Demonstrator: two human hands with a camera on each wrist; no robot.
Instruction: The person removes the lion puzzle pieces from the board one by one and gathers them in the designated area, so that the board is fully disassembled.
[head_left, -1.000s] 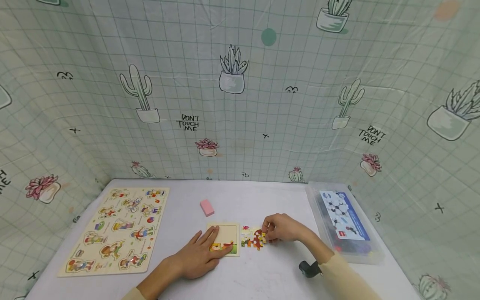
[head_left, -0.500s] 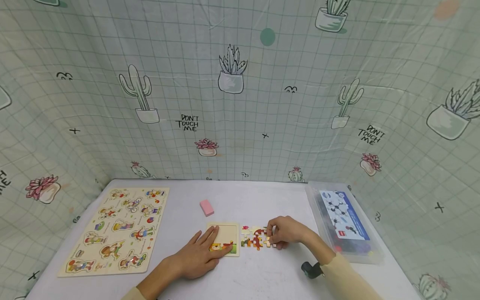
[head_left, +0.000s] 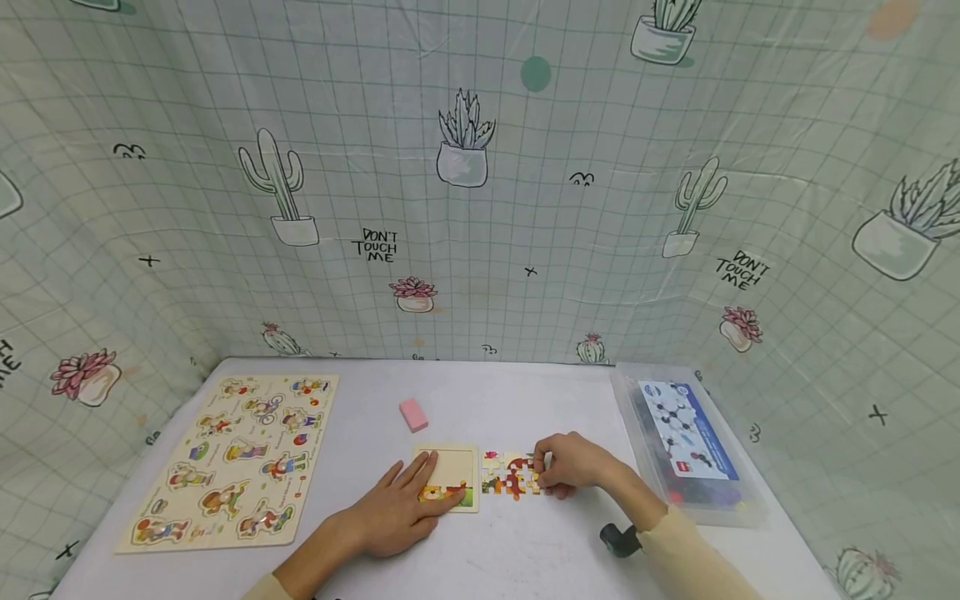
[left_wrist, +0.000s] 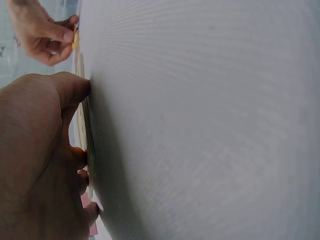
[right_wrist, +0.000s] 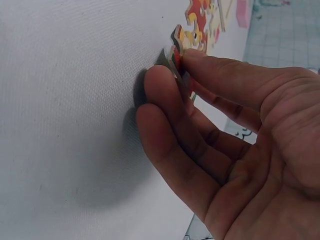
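Note:
My left hand (head_left: 397,517) rests palm down with fingers spread on a small wooden puzzle tray (head_left: 457,465). Along the tray's near edge lie colourful pieces, partly hidden by the fingers. Just right of the tray, a cluster of jigsaw pieces (head_left: 513,478) lies on the table. At the cluster's right end, my right hand (head_left: 573,460) pinches a puzzle piece (right_wrist: 176,57) between thumb and fingers. The right wrist view shows this piece's red edge, close to the neighbouring pieces. From the left wrist, the left hand's thumb (left_wrist: 75,89) appears beside the tray's edge.
A pink block (head_left: 413,415) lies behind the tray. On the left is a large wooden picture board (head_left: 251,450); on the right, a clear plastic box (head_left: 690,442) with a blue and white label. A black object (head_left: 618,540) sits by the right wrist.
My right hand has shifted slightly to the right at the end of the cluster, then stayed almost still over the last half second. The left hand has kept its place on the tray.

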